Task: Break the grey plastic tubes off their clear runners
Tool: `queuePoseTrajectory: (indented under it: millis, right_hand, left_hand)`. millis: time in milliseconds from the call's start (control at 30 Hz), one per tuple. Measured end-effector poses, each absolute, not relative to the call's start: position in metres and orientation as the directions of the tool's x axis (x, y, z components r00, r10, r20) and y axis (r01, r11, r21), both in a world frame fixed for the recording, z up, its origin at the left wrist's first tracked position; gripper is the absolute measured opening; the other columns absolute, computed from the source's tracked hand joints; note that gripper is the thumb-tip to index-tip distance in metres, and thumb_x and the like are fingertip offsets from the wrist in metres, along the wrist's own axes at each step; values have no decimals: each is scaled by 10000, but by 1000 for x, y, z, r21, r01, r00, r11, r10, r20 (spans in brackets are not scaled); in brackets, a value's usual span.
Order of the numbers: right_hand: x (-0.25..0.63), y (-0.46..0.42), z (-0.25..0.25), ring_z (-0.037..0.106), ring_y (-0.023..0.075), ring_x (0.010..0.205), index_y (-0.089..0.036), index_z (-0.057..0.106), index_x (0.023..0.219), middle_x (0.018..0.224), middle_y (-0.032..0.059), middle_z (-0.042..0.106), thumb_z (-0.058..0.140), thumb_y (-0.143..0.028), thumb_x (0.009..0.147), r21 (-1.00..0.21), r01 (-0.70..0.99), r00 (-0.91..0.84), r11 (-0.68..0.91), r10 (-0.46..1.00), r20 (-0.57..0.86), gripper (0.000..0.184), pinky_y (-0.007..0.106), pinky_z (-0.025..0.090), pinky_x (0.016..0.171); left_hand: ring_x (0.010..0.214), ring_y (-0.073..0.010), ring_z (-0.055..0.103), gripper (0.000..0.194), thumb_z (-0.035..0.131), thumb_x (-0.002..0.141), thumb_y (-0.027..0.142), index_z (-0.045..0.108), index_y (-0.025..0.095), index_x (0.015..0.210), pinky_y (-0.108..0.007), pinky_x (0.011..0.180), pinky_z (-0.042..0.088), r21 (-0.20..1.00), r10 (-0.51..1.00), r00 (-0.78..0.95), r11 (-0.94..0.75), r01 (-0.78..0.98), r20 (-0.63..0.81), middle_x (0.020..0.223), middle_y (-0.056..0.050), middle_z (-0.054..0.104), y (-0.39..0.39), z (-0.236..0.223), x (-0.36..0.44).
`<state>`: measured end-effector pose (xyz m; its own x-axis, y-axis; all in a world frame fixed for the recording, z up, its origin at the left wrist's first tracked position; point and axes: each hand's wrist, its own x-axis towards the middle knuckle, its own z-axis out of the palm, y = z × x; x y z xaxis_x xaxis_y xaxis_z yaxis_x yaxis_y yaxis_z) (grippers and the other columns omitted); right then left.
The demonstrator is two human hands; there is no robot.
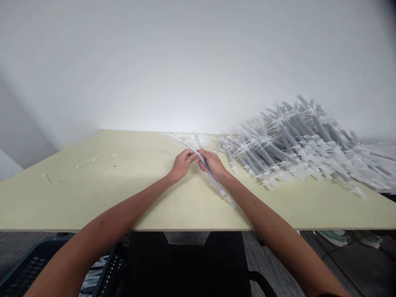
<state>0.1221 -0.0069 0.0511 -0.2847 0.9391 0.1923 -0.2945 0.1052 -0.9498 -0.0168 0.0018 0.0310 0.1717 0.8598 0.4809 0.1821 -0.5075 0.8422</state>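
Close together over the middle of the table, both hands are closed. My right hand (212, 163) grips a clear, greyish plastic tube (215, 181), which slants from its far end above the fingers down toward my right forearm. My left hand (182, 164) pinches a thin white cable tie (178, 139) against the tube, its long tail sticking out to the upper left. Fingers hide the spot where tie and tube meet. The tube's near end looks wrapped in clear plastic and is partly blurred.
A big heap of grey tubes with white ties (291, 136) covers the table's right side. Small white scraps (188, 138) lie by the wall. Several loose ties (93, 160) are at the left. Below the table edge stands a dark basket (37, 260) holding similar pieces.
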Motion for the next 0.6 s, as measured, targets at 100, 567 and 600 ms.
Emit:
queuePoseTrajectory:
  millis: [100, 567, 600]
  right_hand:
    - [124, -5, 51, 369, 56, 396, -141, 564, 795, 572, -2, 528, 571, -468, 760, -945, -323, -301, 57, 940, 160, 329, 190, 243, 336]
    - [132, 2, 50, 378, 53, 458, -128, 597, 864, 647, -3, 519, 630, -397, 706, -962, -243, -229, 120, 957, 177, 314, 179, 265, 356]
    - [132, 2, 50, 381, 54, 459, -129, 597, 857, 645, -2, 520, 630, -408, 703, -967, -219, -225, 133, 957, 183, 320, 180, 271, 358]
  left_hand:
    - [716, -126, 510, 309, 448, 831, 463, 541, 171, 791, -260, 684, 407, 871, 872, 210, -474, 132, 443, 784, -22, 570, 0, 30, -18]
    - [554, -128, 454, 409, 346, 845, 481, 526, 179, 635, -257, 589, 346, 855, 899, 229, -428, 292, 372, 539, 10, 483, -13, 34, -16]
    - [549, -128, 455, 405, 343, 846, 473, 526, 181, 632, -257, 581, 342, 846, 900, 215, -431, 313, 379, 537, 12, 481, -14, 35, -15]
